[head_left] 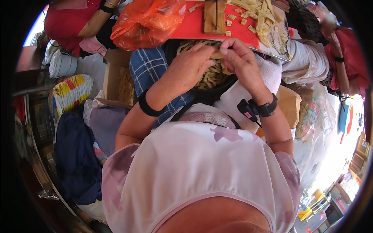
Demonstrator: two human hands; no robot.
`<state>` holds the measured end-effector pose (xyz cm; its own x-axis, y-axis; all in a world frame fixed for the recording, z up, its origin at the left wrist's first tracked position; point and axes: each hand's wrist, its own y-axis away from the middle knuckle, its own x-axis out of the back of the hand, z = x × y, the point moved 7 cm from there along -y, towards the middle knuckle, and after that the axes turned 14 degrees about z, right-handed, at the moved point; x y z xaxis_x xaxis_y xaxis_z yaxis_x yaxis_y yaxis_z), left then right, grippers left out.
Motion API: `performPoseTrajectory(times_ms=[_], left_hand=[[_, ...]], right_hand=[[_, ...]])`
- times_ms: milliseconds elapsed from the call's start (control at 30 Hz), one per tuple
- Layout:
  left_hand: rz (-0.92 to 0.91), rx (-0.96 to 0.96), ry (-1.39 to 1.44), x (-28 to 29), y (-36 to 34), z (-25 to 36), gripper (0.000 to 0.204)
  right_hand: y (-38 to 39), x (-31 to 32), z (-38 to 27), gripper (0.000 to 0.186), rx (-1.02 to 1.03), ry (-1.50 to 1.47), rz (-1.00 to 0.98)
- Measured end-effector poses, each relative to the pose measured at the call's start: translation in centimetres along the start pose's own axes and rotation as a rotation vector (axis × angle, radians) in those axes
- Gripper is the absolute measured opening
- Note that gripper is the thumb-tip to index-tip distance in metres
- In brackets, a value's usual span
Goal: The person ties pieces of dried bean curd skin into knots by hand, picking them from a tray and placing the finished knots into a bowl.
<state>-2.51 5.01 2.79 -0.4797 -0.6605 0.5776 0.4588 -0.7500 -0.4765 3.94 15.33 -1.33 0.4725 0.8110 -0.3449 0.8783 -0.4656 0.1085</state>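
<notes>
My left hand (194, 66) and my right hand (241, 62) meet over a dark bowl (210, 87) of pale, curled strips (206, 79). Both hands are closed with fingers pinched around a small pale yellow strip (217, 57), partly hidden by my fingers. Just beyond them is a red board (186, 27) bearing a wooden block with a dark slot (211, 17) and scattered pale pieces (264, 23).
An orange plastic bag (145, 23) sits top left. People in red (70, 23) (345, 66) flank me. A cardboard box (110, 77), white bucket (64, 64), striped sack (70, 93) and dark blue cloth (77, 155) lie left. A white towel (268, 73) is beside the bowl.
</notes>
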Motion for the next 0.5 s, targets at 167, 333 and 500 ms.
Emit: performPoseTrajectory(times_ms=[167, 333, 500], left_hand=[[-0.028, 0.059, -0.207, -1.0, 0.1, -1.9, 0.02], [0.153, -0.407, -0.458, -0.1, -1.3, -2.8, 0.018], [0.242, -0.424, -0.379, -0.1, -3.4, -5.0, 0.012]], right_hand=[[0.4, 0.0, 0.2, 0.009, -0.02, 0.039, 0.012], [1.4, -1.8, -1.9, 0.017, 0.16, 0.146, 0.043], [0.3, -1.7, -3.2, 0.014, 0.18, 0.205, 0.131]])
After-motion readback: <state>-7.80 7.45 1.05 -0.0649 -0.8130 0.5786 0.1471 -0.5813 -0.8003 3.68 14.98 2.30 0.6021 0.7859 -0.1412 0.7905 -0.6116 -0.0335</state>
